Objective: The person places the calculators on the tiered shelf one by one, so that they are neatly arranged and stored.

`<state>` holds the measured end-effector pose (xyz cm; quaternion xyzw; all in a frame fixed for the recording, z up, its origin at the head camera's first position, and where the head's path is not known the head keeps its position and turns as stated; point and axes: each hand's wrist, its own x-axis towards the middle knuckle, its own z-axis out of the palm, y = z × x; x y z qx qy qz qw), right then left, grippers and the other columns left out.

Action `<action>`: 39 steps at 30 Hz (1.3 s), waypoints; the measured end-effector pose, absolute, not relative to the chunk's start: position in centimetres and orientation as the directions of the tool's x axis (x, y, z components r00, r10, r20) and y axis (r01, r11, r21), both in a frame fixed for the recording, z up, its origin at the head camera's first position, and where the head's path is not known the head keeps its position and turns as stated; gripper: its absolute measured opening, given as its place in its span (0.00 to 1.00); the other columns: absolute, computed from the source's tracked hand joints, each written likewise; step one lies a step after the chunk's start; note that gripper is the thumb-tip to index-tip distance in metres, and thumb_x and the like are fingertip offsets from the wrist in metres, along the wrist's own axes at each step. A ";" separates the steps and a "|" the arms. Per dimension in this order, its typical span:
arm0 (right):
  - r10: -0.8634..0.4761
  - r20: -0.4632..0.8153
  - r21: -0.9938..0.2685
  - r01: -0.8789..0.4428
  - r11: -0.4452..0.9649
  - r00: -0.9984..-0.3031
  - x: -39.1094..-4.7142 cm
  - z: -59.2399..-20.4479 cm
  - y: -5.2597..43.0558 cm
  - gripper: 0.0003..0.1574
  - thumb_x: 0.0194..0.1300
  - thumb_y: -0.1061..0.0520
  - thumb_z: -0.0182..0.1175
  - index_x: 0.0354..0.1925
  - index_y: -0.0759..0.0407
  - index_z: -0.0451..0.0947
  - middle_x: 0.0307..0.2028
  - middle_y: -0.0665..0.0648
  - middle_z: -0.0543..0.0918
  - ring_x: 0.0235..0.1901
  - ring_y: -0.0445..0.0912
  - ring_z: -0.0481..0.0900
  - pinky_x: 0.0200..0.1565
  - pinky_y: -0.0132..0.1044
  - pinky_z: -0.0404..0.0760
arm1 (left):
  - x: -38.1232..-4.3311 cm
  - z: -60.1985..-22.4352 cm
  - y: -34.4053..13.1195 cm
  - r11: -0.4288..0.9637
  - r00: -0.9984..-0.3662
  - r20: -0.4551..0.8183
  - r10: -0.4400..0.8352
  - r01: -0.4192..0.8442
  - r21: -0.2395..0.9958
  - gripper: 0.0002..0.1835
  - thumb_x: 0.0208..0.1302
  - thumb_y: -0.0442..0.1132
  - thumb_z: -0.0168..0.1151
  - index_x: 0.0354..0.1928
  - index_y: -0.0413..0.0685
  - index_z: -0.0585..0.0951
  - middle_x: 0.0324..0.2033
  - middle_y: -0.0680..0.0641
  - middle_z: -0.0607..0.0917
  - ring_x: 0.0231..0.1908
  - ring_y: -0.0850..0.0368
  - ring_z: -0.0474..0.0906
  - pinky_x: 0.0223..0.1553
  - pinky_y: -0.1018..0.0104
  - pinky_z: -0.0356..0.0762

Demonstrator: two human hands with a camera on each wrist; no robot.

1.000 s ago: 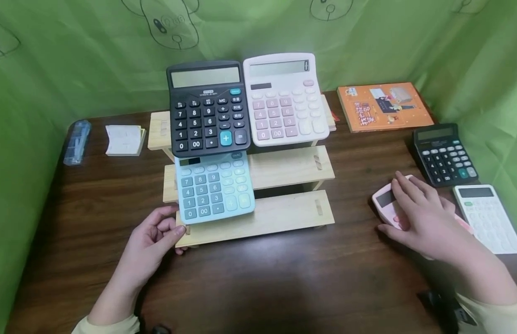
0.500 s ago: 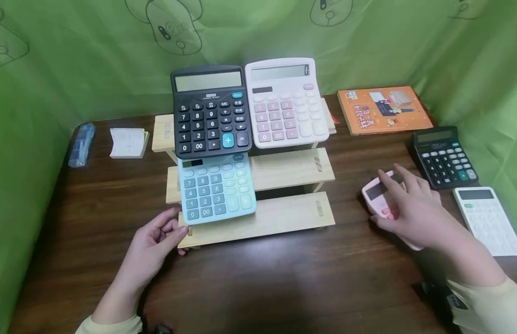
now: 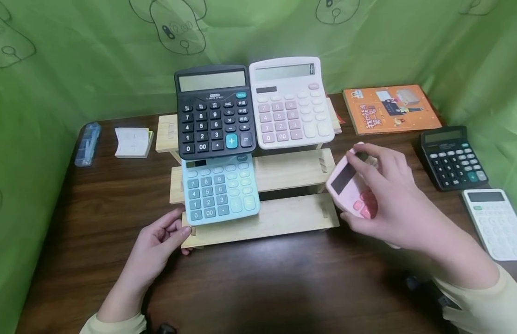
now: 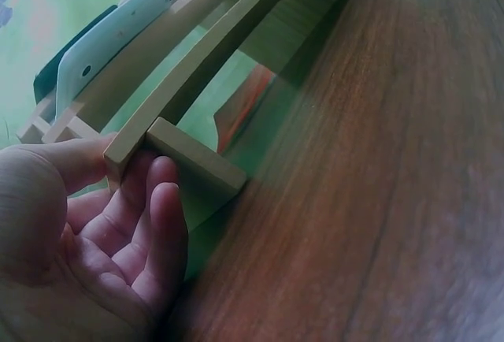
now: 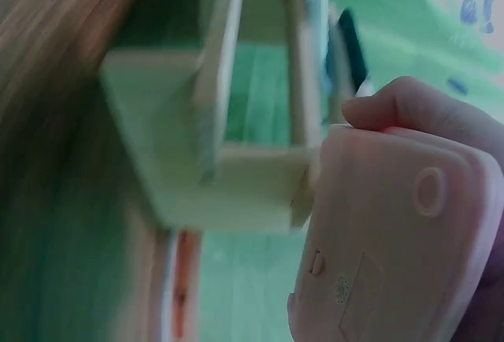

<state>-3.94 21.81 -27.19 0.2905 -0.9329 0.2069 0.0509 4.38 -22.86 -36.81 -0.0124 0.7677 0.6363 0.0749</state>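
My right hand [image 3: 392,195] grips a pink calculator [image 3: 346,178] by its sides, tilted and raised beside the right end of the wooden tiered rack [image 3: 262,222]. Its pale underside faces the right wrist view. With thumb and fingers, my left hand [image 3: 158,246] pinches the left end of the rack's lowest slat [image 4: 130,137]. On the rack lean a black calculator [image 3: 216,111] and a white calculator [image 3: 289,102] with pink keys, side by side on top. A light blue calculator [image 3: 220,190] rests lower left, its top edge covered by the black one.
A smaller black calculator [image 3: 454,157] and a white calculator [image 3: 494,222] lie at the right of the table [image 3: 262,287]. Behind them is an orange book [image 3: 392,109]. A notepad [image 3: 133,142] and a blue translucent item [image 3: 88,144] lie left. Green cloth [image 3: 275,32] surrounds the table.
My right hand has lifted the pink calculator off the table and carried it left to the rack's right end, tilting it. The left hand stays on the slat.
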 end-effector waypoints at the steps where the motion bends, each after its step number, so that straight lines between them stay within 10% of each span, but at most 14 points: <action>1: -0.538 0.230 -0.357 -0.585 0.728 -0.811 -3.7 -26.9 21.3 0.65 0.34 0.46 0.76 0.70 0.60 0.62 0.71 0.58 0.54 0.64 0.58 0.53 0.44 0.49 0.66 | 4.3 -36.8 -22.8 0.195 -0.988 -0.134 0.075 -0.118 0.974 0.26 0.67 0.32 0.60 0.66 0.37 0.68 0.33 0.37 0.80 0.22 0.46 0.78 0.24 0.56 0.82; 13: -0.670 0.341 -0.313 -0.751 0.581 -0.660 -3.4 -26.0 15.8 0.52 0.37 0.45 0.71 0.59 0.63 0.68 0.58 0.64 0.67 0.57 0.59 0.62 0.55 0.56 0.60 | 4.3 -37.0 -22.7 0.194 -0.985 -0.158 0.074 -0.141 0.971 0.27 0.67 0.33 0.61 0.66 0.37 0.68 0.34 0.37 0.80 0.23 0.47 0.78 0.25 0.56 0.83; 39: -0.492 0.513 -0.389 -0.702 0.596 -0.703 -4.1 -27.7 13.8 0.31 0.49 0.40 0.67 0.44 0.59 0.76 0.57 0.64 0.72 0.57 0.59 0.66 0.49 0.58 0.64 | 4.0 -36.8 -22.9 0.182 -0.988 -0.078 0.130 -0.054 0.982 0.25 0.67 0.28 0.58 0.65 0.36 0.67 0.32 0.37 0.80 0.21 0.47 0.78 0.22 0.57 0.82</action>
